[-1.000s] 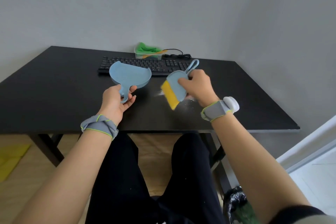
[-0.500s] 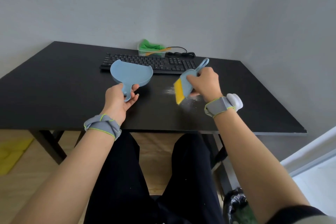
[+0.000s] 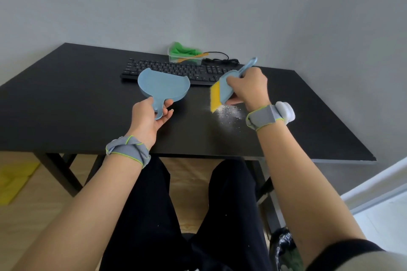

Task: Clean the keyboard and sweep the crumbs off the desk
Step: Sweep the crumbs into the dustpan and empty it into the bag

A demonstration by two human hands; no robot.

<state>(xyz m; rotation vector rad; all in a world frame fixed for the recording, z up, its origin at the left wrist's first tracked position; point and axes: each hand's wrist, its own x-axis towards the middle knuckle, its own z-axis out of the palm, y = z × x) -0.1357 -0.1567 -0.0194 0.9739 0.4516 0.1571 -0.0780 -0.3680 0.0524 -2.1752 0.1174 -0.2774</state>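
The scene is evenly lit by soft, diffuse daylight. A faint sheen is seen on the matte black desk top [image 3: 66, 99]. Wide-angle bending is noticed at the edges, and details are slightly softened.

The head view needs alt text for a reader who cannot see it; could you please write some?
A seated person's right hand sweeps pale crumbs on a black desk with a yellow-bristled blue brush, while the left hand holds a blue dustpan. A keyboard lies behind.

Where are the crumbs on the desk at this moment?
In the head view, the crumbs lie on the black desk right of centre, by the brush in the right hand.
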